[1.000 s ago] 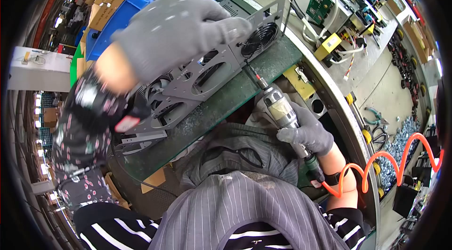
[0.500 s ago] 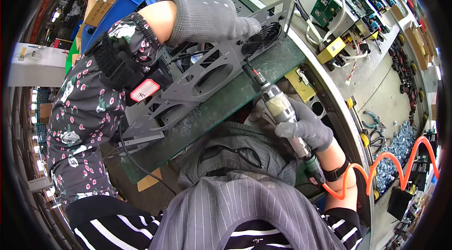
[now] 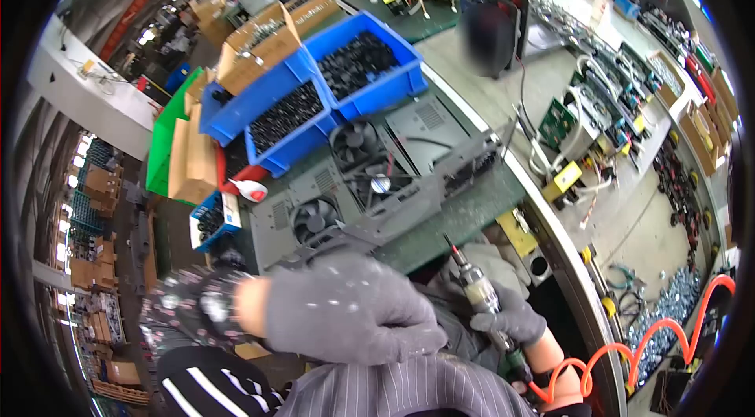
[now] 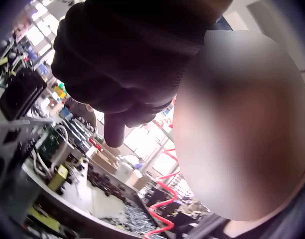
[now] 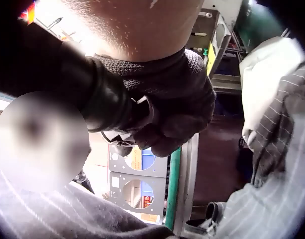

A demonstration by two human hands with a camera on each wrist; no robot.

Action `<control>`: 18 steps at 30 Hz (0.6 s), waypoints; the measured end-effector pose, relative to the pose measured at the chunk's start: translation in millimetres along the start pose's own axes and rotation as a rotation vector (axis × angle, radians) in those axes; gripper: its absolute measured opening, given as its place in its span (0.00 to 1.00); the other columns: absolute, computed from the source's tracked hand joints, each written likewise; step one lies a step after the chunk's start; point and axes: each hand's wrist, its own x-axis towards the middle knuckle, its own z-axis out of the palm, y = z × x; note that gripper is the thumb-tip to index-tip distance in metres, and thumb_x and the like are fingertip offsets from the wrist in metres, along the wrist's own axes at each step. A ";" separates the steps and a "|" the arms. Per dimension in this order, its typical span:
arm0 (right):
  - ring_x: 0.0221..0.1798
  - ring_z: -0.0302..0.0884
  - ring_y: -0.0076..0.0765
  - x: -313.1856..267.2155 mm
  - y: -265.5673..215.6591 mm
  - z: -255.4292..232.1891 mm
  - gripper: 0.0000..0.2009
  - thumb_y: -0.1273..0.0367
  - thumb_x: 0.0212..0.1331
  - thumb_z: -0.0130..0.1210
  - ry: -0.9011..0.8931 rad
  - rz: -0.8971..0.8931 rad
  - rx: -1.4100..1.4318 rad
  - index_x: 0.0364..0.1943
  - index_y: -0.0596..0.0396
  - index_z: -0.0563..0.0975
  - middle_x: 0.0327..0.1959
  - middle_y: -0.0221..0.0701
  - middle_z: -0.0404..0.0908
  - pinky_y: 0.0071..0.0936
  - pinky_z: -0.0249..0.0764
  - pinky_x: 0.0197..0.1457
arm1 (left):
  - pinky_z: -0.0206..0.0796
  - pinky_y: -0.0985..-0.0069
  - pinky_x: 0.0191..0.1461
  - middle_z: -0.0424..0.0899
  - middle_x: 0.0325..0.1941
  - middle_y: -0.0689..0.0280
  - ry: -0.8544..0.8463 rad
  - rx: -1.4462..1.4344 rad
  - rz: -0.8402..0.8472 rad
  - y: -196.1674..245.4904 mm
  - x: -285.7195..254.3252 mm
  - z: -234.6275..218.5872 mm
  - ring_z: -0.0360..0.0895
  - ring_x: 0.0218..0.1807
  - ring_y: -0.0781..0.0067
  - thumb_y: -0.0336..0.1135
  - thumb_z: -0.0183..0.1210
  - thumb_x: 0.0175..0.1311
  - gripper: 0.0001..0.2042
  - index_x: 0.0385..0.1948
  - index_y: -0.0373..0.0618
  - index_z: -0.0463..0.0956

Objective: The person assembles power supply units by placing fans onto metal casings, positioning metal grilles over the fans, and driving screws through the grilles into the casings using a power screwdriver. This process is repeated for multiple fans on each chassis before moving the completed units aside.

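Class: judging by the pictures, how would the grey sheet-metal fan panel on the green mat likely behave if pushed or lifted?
The grey sheet-metal fan panel probably stays stiff, since its folded edges look rigid. The fitted black fans likely make it weighty. Lying flat on the green mat, it should slide, not tip.

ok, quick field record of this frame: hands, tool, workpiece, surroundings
left hand: gloved, raised near the body, holds nothing visible, off the panel
right hand: gloved, grips the pneumatic screwdriver, bit pointing up toward the bench edge, clear of the panel
air hose: orange coil, trails from the tool's rear
workpiece: grey fan panel with fans, lying on the green mat
behind: blue bins of black parts
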 end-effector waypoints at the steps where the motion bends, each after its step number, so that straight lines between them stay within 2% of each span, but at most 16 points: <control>1: 0.43 0.68 0.26 -0.3 -0.7 1.8 0.36 0.62 0.39 0.70 0.002 0.005 0.046 0.54 0.62 0.68 0.42 0.28 0.72 0.26 0.66 0.51 | 0.70 0.78 0.42 0.80 0.34 0.64 -0.100 -0.254 -0.151 -7.9 5.6 8.4 0.78 0.37 0.75 0.41 0.48 0.65 0.14 0.45 0.44 0.75; 2: 0.45 0.68 0.27 1.0 1.4 1.5 0.36 0.62 0.38 0.70 -0.002 -0.006 0.040 0.54 0.62 0.68 0.43 0.29 0.73 0.26 0.66 0.52 | 0.67 0.81 0.39 0.73 0.29 0.70 -0.026 -0.592 -0.111 -39.0 9.3 29.3 0.71 0.32 0.81 0.39 0.46 0.65 0.16 0.51 0.42 0.69; 3: 0.45 0.68 0.27 2.6 1.8 1.5 0.36 0.62 0.38 0.70 -0.010 -0.022 0.040 0.54 0.62 0.68 0.43 0.29 0.73 0.26 0.66 0.52 | 0.64 0.84 0.33 0.66 0.29 0.73 0.006 -0.625 -0.187 -58.6 19.9 36.6 0.64 0.27 0.84 0.35 0.45 0.65 0.18 0.54 0.40 0.64; 4: 0.45 0.68 0.27 3.5 2.8 2.9 0.36 0.62 0.39 0.70 -0.006 -0.060 0.028 0.54 0.62 0.68 0.43 0.29 0.73 0.26 0.66 0.52 | 0.61 0.85 0.30 0.67 0.32 0.72 0.128 -1.170 -0.242 -97.1 31.2 62.2 0.62 0.26 0.85 0.30 0.43 0.64 0.17 0.54 0.39 0.65; 5: 0.45 0.68 0.27 4.0 5.9 5.5 0.36 0.62 0.39 0.70 0.000 -0.094 0.021 0.55 0.62 0.68 0.44 0.29 0.73 0.26 0.66 0.53 | 0.61 0.85 0.30 0.67 0.32 0.72 0.132 -1.159 -0.253 -116.0 37.2 74.6 0.62 0.26 0.85 0.30 0.43 0.64 0.17 0.54 0.39 0.65; 7: 0.46 0.68 0.28 6.2 12.3 7.9 0.36 0.62 0.39 0.70 -0.004 -0.107 0.083 0.55 0.62 0.68 0.45 0.30 0.73 0.26 0.65 0.54 | 0.58 0.89 0.29 0.67 0.33 0.71 0.268 -1.562 -0.221 -136.7 49.4 88.0 0.62 0.26 0.86 0.29 0.43 0.65 0.16 0.53 0.38 0.65; 9: 0.47 0.68 0.27 3.9 10.2 8.1 0.37 0.61 0.38 0.71 0.028 -0.055 0.016 0.55 0.62 0.67 0.45 0.31 0.74 0.26 0.64 0.55 | 0.55 0.90 0.26 0.67 0.30 0.72 0.285 -1.593 -0.249 -144.0 62.1 91.1 0.61 0.25 0.88 0.31 0.43 0.67 0.15 0.54 0.39 0.65; 11: 0.47 0.68 0.27 3.5 5.2 11.5 0.37 0.61 0.39 0.71 0.038 -0.039 -0.026 0.56 0.62 0.67 0.45 0.31 0.74 0.26 0.65 0.55 | 0.54 0.90 0.24 0.65 0.26 0.75 0.228 -1.578 -0.106 -151.4 72.3 93.2 0.59 0.23 0.89 0.34 0.45 0.68 0.15 0.53 0.39 0.66; 12: 0.46 0.68 0.27 4.9 6.6 12.7 0.37 0.61 0.39 0.70 0.051 -0.080 -0.038 0.56 0.62 0.67 0.45 0.31 0.74 0.26 0.65 0.54 | 0.53 0.89 0.24 0.63 0.23 0.77 0.255 -1.513 -0.124 -144.8 75.7 90.0 0.59 0.23 0.89 0.36 0.45 0.68 0.15 0.53 0.39 0.67; 13: 0.46 0.69 0.27 4.8 7.4 14.4 0.38 0.61 0.39 0.70 0.064 -0.120 -0.048 0.56 0.62 0.67 0.45 0.31 0.74 0.26 0.65 0.54 | 0.53 0.89 0.24 0.63 0.23 0.77 0.253 -1.522 -0.123 -143.6 80.6 90.1 0.59 0.23 0.89 0.36 0.45 0.68 0.15 0.53 0.39 0.67; 15: 0.46 0.69 0.27 2.0 0.6 19.4 0.38 0.61 0.39 0.70 0.084 -0.102 -0.067 0.56 0.62 0.67 0.45 0.31 0.74 0.26 0.65 0.54 | 0.54 0.88 0.24 0.64 0.23 0.77 0.383 -1.447 0.031 -141.8 91.0 91.7 0.59 0.23 0.88 0.38 0.46 0.69 0.16 0.52 0.38 0.68; 16: 0.46 0.69 0.27 -0.3 -1.3 20.8 0.38 0.61 0.39 0.70 0.105 -0.090 -0.080 0.57 0.62 0.67 0.45 0.31 0.74 0.26 0.65 0.54 | 0.54 0.88 0.24 0.66 0.24 0.77 0.458 -1.449 0.027 -137.7 94.8 91.4 0.60 0.23 0.87 0.40 0.47 0.69 0.17 0.52 0.39 0.69; 18: 0.47 0.69 0.28 -4.8 4.0 20.3 0.38 0.61 0.39 0.70 0.118 -0.051 -0.059 0.57 0.62 0.67 0.46 0.31 0.74 0.26 0.65 0.54 | 0.54 0.87 0.24 0.70 0.27 0.76 0.471 -1.519 0.044 -141.8 99.2 88.1 0.61 0.23 0.87 0.41 0.49 0.68 0.17 0.52 0.40 0.69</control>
